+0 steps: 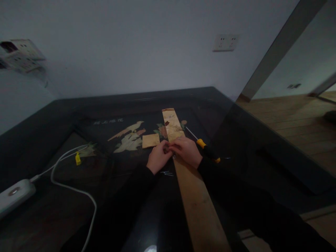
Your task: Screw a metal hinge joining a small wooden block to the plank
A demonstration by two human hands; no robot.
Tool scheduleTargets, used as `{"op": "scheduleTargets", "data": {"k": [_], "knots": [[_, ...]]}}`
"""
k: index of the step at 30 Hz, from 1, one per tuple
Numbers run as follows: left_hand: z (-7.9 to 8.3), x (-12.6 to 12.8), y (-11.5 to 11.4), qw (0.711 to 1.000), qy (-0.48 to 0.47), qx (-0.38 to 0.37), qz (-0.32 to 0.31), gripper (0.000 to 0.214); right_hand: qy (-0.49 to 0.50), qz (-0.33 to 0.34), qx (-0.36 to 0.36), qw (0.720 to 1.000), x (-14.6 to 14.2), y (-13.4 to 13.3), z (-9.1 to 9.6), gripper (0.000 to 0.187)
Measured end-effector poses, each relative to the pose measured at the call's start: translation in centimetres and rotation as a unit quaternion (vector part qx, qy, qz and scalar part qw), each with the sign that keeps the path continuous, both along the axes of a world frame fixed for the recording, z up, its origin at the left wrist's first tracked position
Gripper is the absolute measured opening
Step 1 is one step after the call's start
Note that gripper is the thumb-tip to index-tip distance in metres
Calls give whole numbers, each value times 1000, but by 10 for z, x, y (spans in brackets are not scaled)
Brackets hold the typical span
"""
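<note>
A long wooden plank (195, 196) lies across the dark glass table (126, 210), running from near me toward the far side. My left hand (158, 158) and my right hand (187, 150) meet at the plank's left edge, fingers pinched together on something too small to make out. A small square wooden piece (151, 140) lies just beyond my left hand. A screwdriver (206, 147) with a yellow and black handle rests right of my right hand. A few thin nails or screws (167, 173) lie on the glass near my left wrist.
A white power strip (14, 194) with a looping white cable (70, 185) sits at the left, near a small yellow object (78, 158). The table top carries a painted bird design (128, 136). A wall socket (225, 42) is behind; wooden floor (296, 119) lies right.
</note>
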State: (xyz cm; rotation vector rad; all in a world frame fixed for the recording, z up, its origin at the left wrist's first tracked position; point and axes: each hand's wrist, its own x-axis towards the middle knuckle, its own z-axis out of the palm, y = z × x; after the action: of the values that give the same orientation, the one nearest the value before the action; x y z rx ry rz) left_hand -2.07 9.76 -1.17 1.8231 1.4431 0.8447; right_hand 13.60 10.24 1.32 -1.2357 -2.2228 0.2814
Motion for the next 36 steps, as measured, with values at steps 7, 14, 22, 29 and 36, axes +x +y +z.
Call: {"op": "scheduleTargets", "data": {"k": [7,14,22,29,36], "knots": [[3,2,-3,1000,22,6,17,13,16,-2,-21,1000,1,-2,1,18],[4,3,-4,1000,14,19,4,15,59,-18,-34,998,16,-3,17,22],[7,4,-6,998,42,53,-2,5,-102,-197,4,975,91,-31,11,42],[9,5,-9,991,62,117,3,1,-210,-257,-56,942,98,-53,-10,56],[7,7,-9,988,29,151,24,4,-183,-265,-51,946,96,-49,-16,39]]}}
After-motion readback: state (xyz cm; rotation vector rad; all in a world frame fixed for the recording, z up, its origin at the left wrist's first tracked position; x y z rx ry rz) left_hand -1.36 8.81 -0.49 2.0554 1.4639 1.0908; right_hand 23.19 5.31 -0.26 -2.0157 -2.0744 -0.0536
